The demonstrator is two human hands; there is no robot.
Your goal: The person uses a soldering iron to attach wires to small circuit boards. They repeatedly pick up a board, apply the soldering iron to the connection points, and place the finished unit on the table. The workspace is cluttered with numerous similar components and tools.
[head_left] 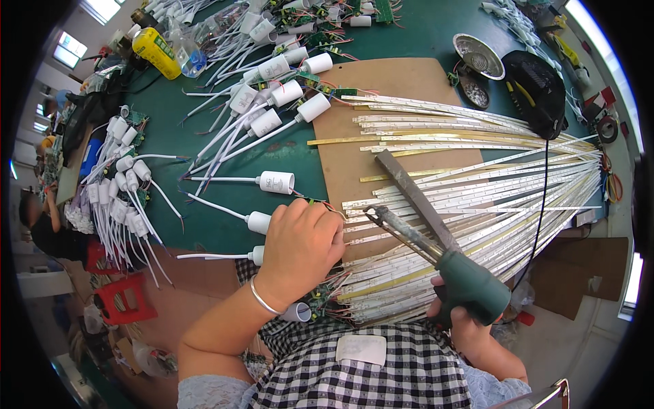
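Checked cloth (381, 382) over my lap fills the bottom of the view, with a pale rectangular patch (361, 349) lying on it. Just above, my right hand (458, 315) is clenched around the green handle of a soldering iron (436, 255), whose dark tip reaches up and left to the near ends of the LED strips (477, 204). My left hand (303, 245) is curled, knuckles up, pressing down at the same spot where thin red wires (328, 204) meet the strip ends; I cannot tell what the fingers pinch beneath them.

Those strips fan out to the right across a brown board (381, 82) on the green bench (225, 232). A grey flat bar (415, 198) lies slanted across them beside the iron. White cylindrical end caps with leads (276, 181) lie to the left, more in a heap (122, 191) at the far left edge. A yellow bottle (155, 52) stands at the back, a round metal dish (478, 56) and a black pad (538, 88) to the right.

My worry: the hot tip sits very near my left fingertips, so a small slip could burn them. The iron's black cord (543, 204) crosses the strips and could drag them out of line. Lingering too long could scorch the strip or bridge neighbouring pads.
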